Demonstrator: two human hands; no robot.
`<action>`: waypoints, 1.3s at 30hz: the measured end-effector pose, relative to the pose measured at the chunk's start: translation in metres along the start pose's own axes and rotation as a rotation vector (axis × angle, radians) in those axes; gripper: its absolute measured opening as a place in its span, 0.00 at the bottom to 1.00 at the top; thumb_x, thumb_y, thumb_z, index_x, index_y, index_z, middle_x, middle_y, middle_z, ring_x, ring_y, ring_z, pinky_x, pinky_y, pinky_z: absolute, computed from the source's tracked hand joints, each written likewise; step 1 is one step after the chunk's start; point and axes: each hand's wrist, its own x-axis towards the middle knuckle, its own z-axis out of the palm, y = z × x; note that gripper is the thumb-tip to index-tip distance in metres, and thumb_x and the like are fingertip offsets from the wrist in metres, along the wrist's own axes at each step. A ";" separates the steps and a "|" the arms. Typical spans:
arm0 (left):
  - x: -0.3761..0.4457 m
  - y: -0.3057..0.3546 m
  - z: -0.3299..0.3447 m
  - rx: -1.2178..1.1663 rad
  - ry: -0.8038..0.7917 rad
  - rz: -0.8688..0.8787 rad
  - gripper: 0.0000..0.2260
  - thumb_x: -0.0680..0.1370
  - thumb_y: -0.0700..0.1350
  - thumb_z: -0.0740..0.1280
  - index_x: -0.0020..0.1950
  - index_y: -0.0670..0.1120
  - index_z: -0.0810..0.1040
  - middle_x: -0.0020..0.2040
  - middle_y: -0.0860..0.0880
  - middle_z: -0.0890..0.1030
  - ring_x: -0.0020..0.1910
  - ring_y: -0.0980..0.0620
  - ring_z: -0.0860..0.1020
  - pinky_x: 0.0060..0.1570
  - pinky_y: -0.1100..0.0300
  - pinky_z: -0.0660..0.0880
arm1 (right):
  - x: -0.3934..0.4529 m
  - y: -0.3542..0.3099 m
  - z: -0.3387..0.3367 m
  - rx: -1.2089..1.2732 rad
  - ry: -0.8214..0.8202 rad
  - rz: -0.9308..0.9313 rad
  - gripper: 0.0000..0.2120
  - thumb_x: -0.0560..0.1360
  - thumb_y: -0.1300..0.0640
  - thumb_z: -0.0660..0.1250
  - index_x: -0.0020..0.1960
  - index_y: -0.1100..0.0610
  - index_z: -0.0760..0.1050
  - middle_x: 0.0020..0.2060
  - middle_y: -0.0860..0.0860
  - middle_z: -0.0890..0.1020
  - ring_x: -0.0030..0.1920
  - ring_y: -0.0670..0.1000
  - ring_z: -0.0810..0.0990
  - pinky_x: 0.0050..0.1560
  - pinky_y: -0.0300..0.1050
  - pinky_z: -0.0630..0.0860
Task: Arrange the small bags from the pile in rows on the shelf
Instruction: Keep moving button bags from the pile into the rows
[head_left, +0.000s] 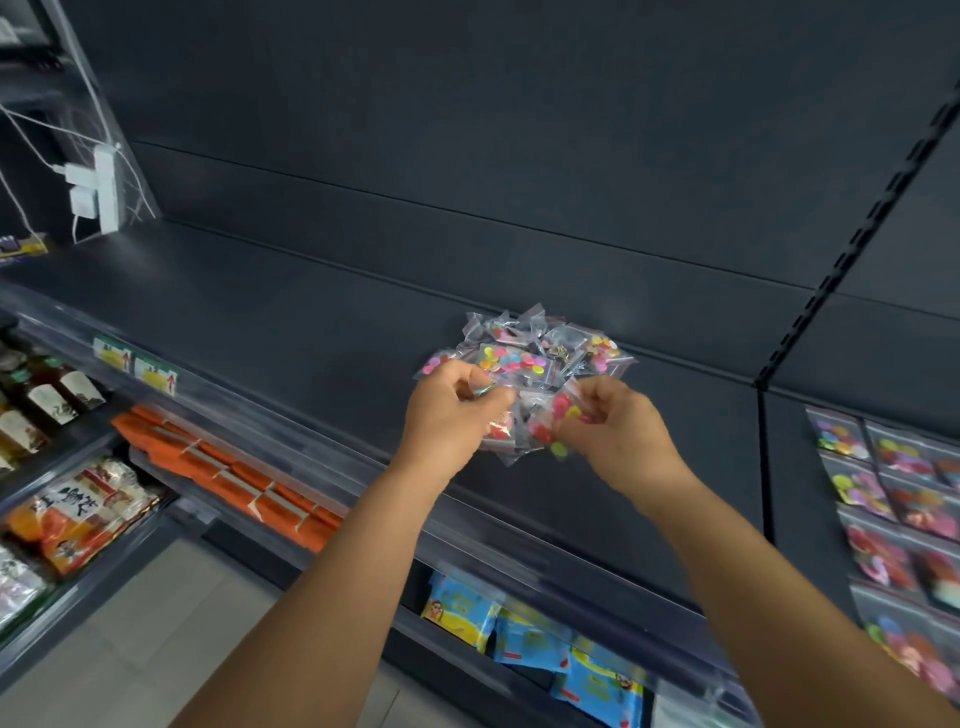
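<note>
Here the pile (524, 364) sits mid-shelf (291, 322), both hands at its near edge — left hand (452, 410) and right hand (618, 431) each pinching small bags; finished rows (893, 499) lie rightward, nearer the right.

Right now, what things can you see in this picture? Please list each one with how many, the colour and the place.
pile of small bags: one heap, count unclear, clear plastic with coloured discs, middle of the dark shelf
shelf: one, dark grey, across the middle
rows of small bags: about ten visible, clear with coloured contents, flat on the shelf at right
power strip: one, white, with plugs and cables, upper left
orange packs: one row, lower shelf, left
blue packs: several, blue and yellow, lower shelf, bottom centre
bottles: several, dark with pale labels, far left
left hand: grips bags at the pile's near edge
right hand: pinches a bag with red and yellow discs
</note>
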 end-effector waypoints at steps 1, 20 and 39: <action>-0.001 0.005 0.005 -0.059 -0.026 -0.025 0.07 0.72 0.45 0.73 0.45 0.46 0.76 0.41 0.51 0.79 0.38 0.57 0.76 0.34 0.72 0.71 | -0.002 -0.002 -0.004 0.033 0.007 0.012 0.08 0.69 0.56 0.74 0.45 0.53 0.77 0.34 0.48 0.82 0.32 0.44 0.76 0.34 0.39 0.73; -0.060 0.079 0.183 -0.423 -0.274 -0.139 0.05 0.76 0.46 0.69 0.46 0.45 0.76 0.48 0.42 0.83 0.47 0.45 0.81 0.54 0.48 0.78 | -0.070 0.037 -0.142 0.370 0.391 0.089 0.05 0.75 0.57 0.69 0.46 0.58 0.81 0.39 0.52 0.86 0.37 0.46 0.84 0.43 0.39 0.80; -0.196 0.156 0.359 0.103 -0.571 0.286 0.12 0.73 0.46 0.72 0.56 0.50 0.81 0.45 0.58 0.80 0.43 0.65 0.77 0.41 0.74 0.72 | -0.166 0.155 -0.374 0.168 0.377 0.136 0.05 0.72 0.63 0.70 0.38 0.59 0.81 0.31 0.55 0.81 0.33 0.49 0.77 0.42 0.46 0.77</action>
